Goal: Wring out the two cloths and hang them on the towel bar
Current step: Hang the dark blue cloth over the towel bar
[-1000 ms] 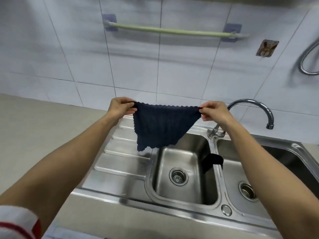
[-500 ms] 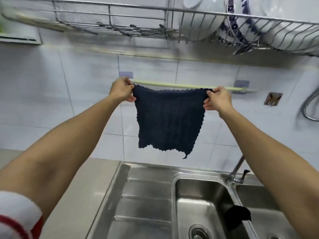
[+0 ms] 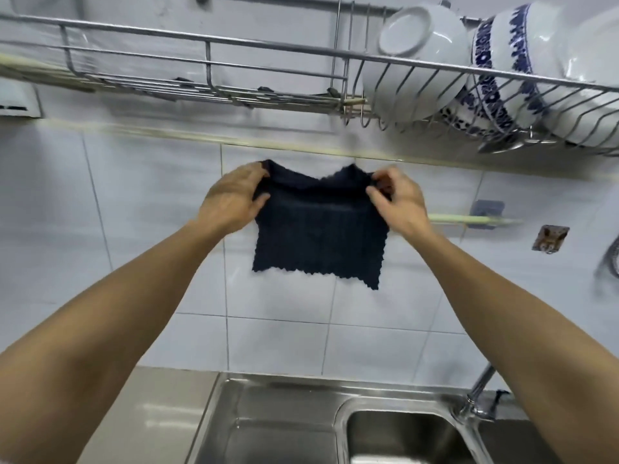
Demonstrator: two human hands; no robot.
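Stage: first cloth [image 3: 318, 229] being draped over bar [image 3: 469, 218] | left hand [image 3: 231, 199], right hand [image 3: 398, 202]: each pinching a top corner | Second cloth: out of view, judged outstanding.

towel bar [image 3: 469, 218] mostly hidden behind dark cloth [image 3: 318, 239] and hands, only right end visible, sink [image 3: 395, 437] cut off by bottom edge, tap [image 3: 477, 396] spout out of frame, rightmost bowl [image 3: 589, 78] cropped, hose at right edge blurred
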